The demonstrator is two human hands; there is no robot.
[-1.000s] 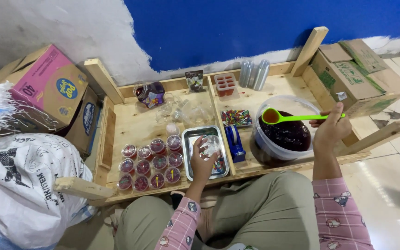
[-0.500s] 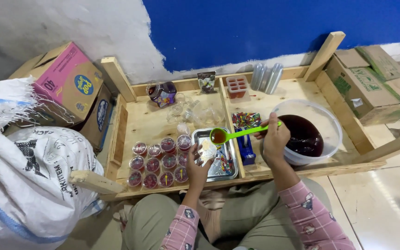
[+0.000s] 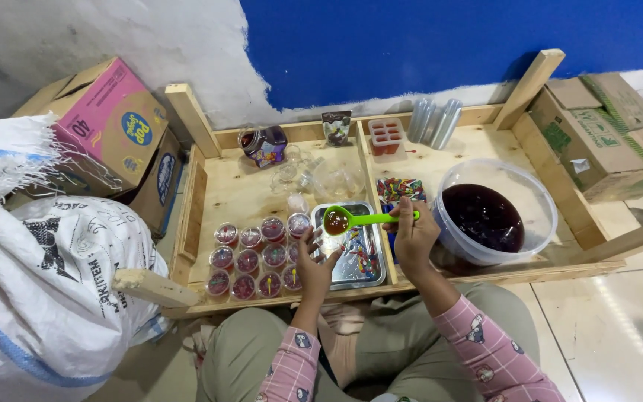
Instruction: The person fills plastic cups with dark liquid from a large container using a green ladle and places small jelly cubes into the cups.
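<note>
1. Our right hand (image 3: 413, 237) has its grip clamped on the handle of the green ladle (image 3: 359, 219), whose bowl carries dark liquid above the metal tray (image 3: 351, 257).
2. Our left hand (image 3: 314, 264) sits at the tray's left edge. Its fingers are curled around what seems to be a small clear cup, though we cannot tell this for sure.
3. We judge the ladle light and stiff. Hold it at the handle end and keep it level, as the liquid spills easily.
4. We judge the filled cups (image 3: 251, 260) thin, soft-walled and slippery. Grasp them at the sides.
5. The tub (image 3: 533, 216) of dark liquid stands just right of the right hand on the wooden table (image 3: 232, 193).
</note>
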